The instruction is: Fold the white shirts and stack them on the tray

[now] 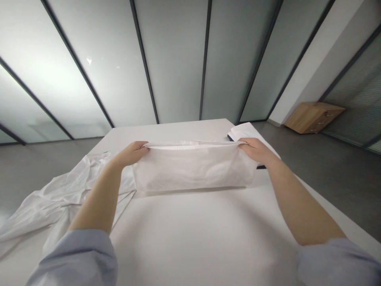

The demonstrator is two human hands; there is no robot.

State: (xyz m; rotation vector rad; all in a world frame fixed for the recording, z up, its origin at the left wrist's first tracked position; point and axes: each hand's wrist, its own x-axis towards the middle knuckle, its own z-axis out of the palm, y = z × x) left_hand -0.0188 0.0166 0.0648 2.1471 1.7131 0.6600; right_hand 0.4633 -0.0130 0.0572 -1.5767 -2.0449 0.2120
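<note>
White table (193,238), bare and smooth across the near part, runs away from the viewer toward the far wall. Closest in: two pale blue sleeves, left sleeve (80,258) and right sleeve (336,262), pushed up so that both forearms are bare. Arms reach forward over the tabletop, spread apart. Left hand (132,153) clenched on the upper left corner of a folded white cloth (193,169), fingers curled over the top edge. Right hand (253,150) gripping the upper right corner the same way, knuckles up. Cloth stretched taut between the two hands as a wide, low rectangle; top edge raised, with several layers showing along it; lower edge at or just above the table, a soft shadow beneath it, contact not certain. Cloth sits about mid-table, in line with the viewer. Left of it, under and beyond the left forearm: a crumpled white garment (59,198) lying loose, spilling to the table's left edge. Just behind the right hand, at the far right corner of the table: a white folded stack (242,131) with a dark edge underneath, contents not readable. Grey floor (327,178) on both sides of the table. Beyond, a frosted glass wall (175,59) split by dark frames. Far right, by a white pillar, a low wooden cabinet (312,116) on the floor.
</note>
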